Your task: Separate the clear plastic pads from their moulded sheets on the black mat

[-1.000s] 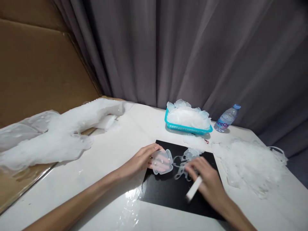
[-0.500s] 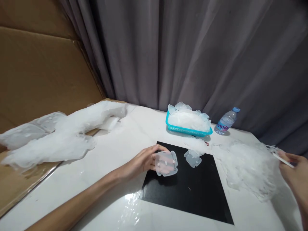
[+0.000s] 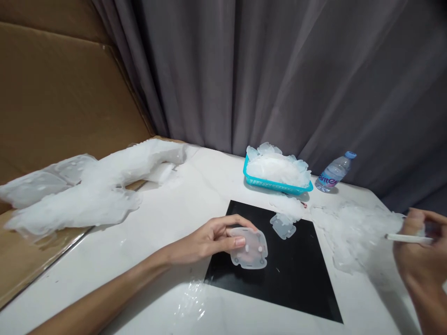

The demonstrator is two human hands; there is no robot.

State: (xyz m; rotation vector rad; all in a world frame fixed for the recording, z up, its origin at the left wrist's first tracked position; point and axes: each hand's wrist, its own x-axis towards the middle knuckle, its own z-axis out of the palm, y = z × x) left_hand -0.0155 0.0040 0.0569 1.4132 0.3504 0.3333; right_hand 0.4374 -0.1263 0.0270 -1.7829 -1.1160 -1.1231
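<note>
My left hand is closed on a translucent, roughly square plastic piece with rounded, notched corners and small white nubs. Thumb on its near face, the hand holds it over the black mat. At the right edge, my right hand is closed around a slim white stick; its exact kind is unclear. That hand is beside a heap of clear plastic pieces. A similar translucent piece lies at the mat's far edge, touching a small whitish pile.
A turquoise basket heaped with translucent pieces stands at the back, with a water bottle to its right. Bulky bundles of white translucent material lie at left on cardboard. A grey curtain hangs behind the white table.
The plastic piece in my left hand has moved slightly right and nearer, and my thumb now shows on top. My right hand has moved left with the white stick, away from the frame's edge.
</note>
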